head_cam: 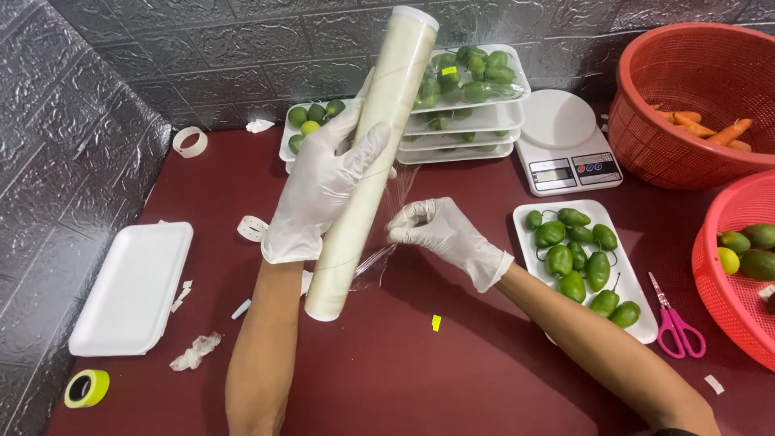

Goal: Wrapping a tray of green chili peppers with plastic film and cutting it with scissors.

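Left hand, white glove, wraps around the middle of a cling film roll, fingers closed on the tube and holding it up off the dark red table. Right hand, also gloved, pinches the loose film edge between thumb and fingertips, just beside the roll's lower half; the other fingers are half curled.

Roll's long axis runs steeply, near upright, tilted: top end points up and to the right toward the stacked trays of green fruit, bottom end hangs down-left above the table, between the two forearms.

Handling, as a judgement: the roll looks stiff and fairly light, one hand carries it easily; the smooth film surface is probably slippery under a glove, so a mid-tube wrap grip suits it. The film itself is thin, soft, clingy and tears or bunches easily; best taken at the free edge, with a pinch.

Around: a foam tray of green peppers right of the right hand, an empty white foam tray on the left, a kitchen scale, pink scissors, red baskets with carrots, a yellow tape roll.
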